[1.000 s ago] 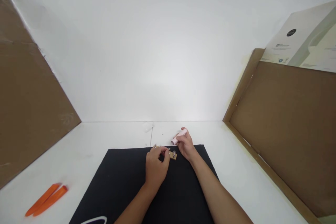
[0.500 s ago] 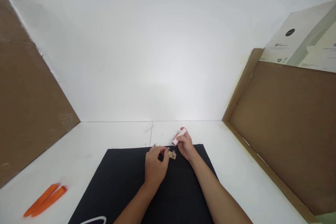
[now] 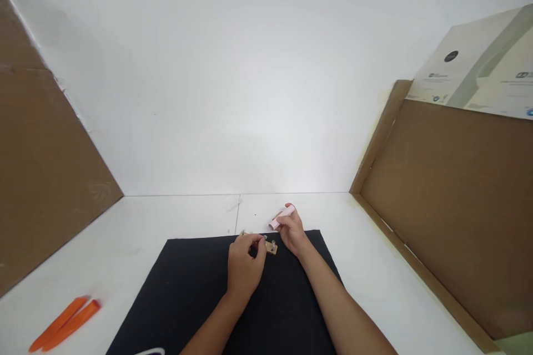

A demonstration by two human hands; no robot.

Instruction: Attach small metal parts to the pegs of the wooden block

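Note:
My right hand [image 3: 292,231] is wrapped round a pale pink tube [image 3: 282,217], tilted, with its dark open end facing down and left. Thumb and index finger of my left hand [image 3: 245,266] are pinched together over a small tan strip [image 3: 271,248] on the black mat [image 3: 195,283]. Small clear knob-like pieces stand on the strip, one of them [image 3: 273,244] near its right end. My left fingers hide the strip's middle, and what they pinch is too small to make out. The tube is held just above and right of the strip.
Two orange carrot-shaped pieces [image 3: 66,324] lie on the white table [image 3: 100,255] at the left. A white loop [image 3: 153,351] shows at the mat's near edge. Brown cardboard panels [image 3: 453,205] stand at both sides, a white wall [image 3: 250,77] behind.
The pink tube has tilted flatter in my right hand, its open end moving slightly left. My left hand stays pinched at the strip. The whole view has shifted a little.

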